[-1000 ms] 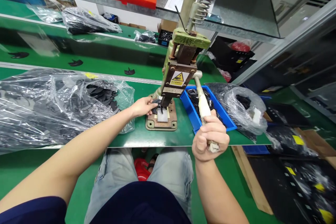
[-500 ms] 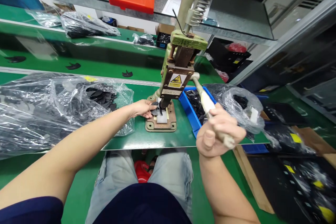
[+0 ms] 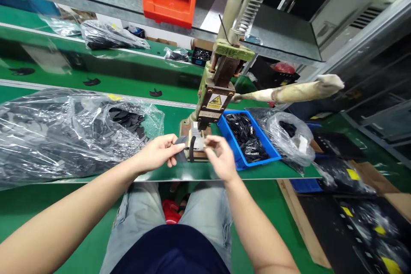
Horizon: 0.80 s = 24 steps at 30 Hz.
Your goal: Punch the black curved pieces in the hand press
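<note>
My left hand [image 3: 159,150] pinches a dark grey flat plastic piece [image 3: 182,150] with a curved black strip [image 3: 192,149] at its right side. The piece is over the front of the base of a green hand press [image 3: 214,100]. Close to the strip's right side, my right hand [image 3: 221,156] has its thumb and fingers apart, with nothing seen between them. The press lever [image 3: 295,90], wrapped in pale material, points out to the right, free of my hands. The press ram comes down just behind the piece, above a metal plate [image 3: 197,142].
A clear plastic bag [image 3: 73,137] of dark grey pieces lies to the left. On the right are a blue bin [image 3: 274,158] of black parts and another plastic bag [image 3: 297,130]. An orange bin [image 3: 170,17] hangs over the back shelf; several black parts lie behind on green.
My right hand has let go of the lever and come to the press base. The lever has swung up to the right. My left hand has drawn the grey piece toward me.
</note>
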Available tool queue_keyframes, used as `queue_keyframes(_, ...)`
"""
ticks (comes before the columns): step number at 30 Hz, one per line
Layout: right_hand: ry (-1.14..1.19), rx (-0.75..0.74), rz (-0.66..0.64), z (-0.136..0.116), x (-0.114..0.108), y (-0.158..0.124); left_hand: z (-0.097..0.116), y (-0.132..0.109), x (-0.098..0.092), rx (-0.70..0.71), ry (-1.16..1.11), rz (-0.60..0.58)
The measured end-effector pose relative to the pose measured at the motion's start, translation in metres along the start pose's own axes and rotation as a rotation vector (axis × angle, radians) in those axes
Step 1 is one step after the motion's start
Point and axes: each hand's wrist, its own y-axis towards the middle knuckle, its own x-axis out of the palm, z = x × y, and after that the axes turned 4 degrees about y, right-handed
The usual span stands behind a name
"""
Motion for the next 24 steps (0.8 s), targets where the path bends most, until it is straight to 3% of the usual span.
queue_keyframes(3,0.073,0.060,-0.147,0.011,0.031,-0.025,0.000,-0.015,0.012,-0.002,-0.002,-0.004)
queue_keyframes(7,0.060,-0.004,-0.074,0.008,0.051,-0.035,-0.001,-0.024,0.022,-0.004,0.015,-0.001)
queue_keyframes(12,0.002,-0.072,-0.062,0.005,0.051,-0.040,0.002,-0.024,0.024,-0.073,-0.050,-0.086)
queue_keyframes(17,-0.123,-0.132,-0.141,-0.002,0.036,-0.038,-0.007,-0.015,0.017,-0.097,0.002,-0.111)
queue_keyframes(20,-0.191,-0.172,-0.200,-0.006,0.025,-0.036,-0.014,-0.014,0.015,0.012,0.137,0.003)
queue_keyframes(24,-0.308,-0.298,-0.251,-0.004,0.019,-0.035,-0.013,-0.019,0.020,0.340,0.523,0.291)
